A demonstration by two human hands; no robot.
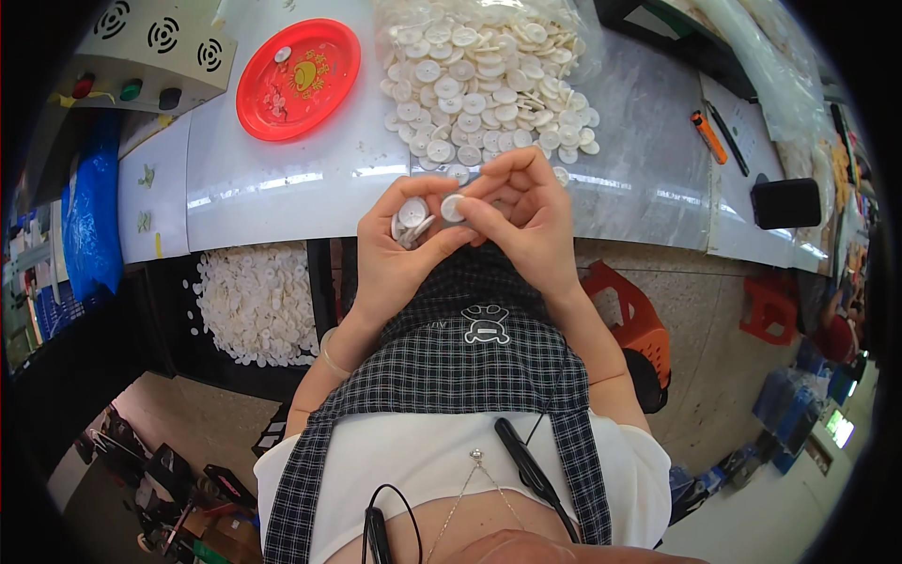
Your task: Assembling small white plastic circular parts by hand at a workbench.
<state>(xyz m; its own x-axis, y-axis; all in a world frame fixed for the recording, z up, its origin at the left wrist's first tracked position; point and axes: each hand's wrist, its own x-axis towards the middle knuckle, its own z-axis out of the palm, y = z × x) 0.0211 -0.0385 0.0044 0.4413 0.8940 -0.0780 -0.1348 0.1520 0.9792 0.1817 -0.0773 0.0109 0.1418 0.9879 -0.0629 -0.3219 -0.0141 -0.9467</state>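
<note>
Above the lap, just before the near edge of the bench [214, 183], two hands meet over a dark checked apron [470, 371]. The left grip [393, 258] is curled into a cup around a few white discs [412, 214], fingers bent in and thumb reaching across below; that shape seems meant to keep loose pieces from sliding out. The right grip [531, 221] pinches one disc [452, 208] by its edge, the thumb on it and the opposing finger mostly hidden. Held this way, most of the disc's face stays uncovered, which would suit a close look. Whether the left fingers also touch it cannot be told. With the hands so close, a piece has little way to travel from one to the other.

Beyond them, a broad pile [470, 94] of the same discs spreads toward the person, probably for an easy reach. Left of it sits a red plate [248, 105] with a lone disc [283, 54] near its rim, apart from the pile. Lower left, a heap [258, 305] of discs fills part of a black bin, likely set there to hold bulk off the work surface. The phone [786, 204] and orange marker [708, 138] lie well to the right, out of the hands' way.
</note>
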